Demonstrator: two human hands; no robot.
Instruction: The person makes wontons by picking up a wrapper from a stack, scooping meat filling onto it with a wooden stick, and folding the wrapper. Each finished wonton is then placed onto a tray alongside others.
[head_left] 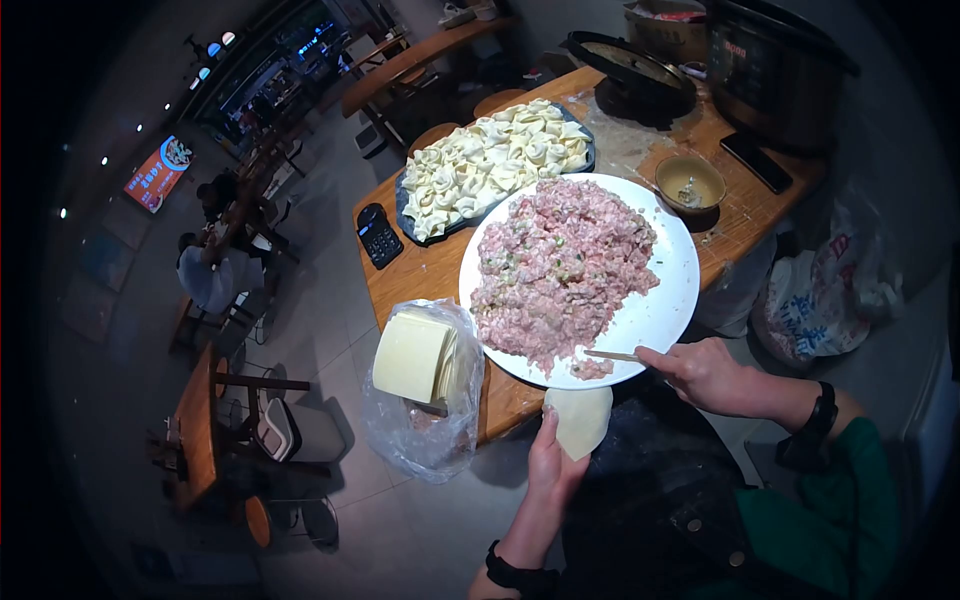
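Observation:
My left hand (553,462) holds a single wonton wrapper (580,420) just below the near rim of a big white plate (660,320). A large mound of minced meat filling (560,260), flecked with green, covers much of that plate. My right hand (712,375) grips a thin flat stick (612,355), its tip over a small lump of filling (591,369) by the plate's near edge. Left of the plate, a stack of wrappers (412,357) lies in a clear plastic bag (430,450). Behind it, a dark tray (420,236) is heaped with folded wontons (495,165).
On the wooden table (400,285) are a black keypad device (378,237), a small bowl (690,183), a phone (756,163), a round black pan (635,75) and a large dark cooker (775,75). Plastic bags (815,300) hang at the right. Other tables stand at left, with people seated.

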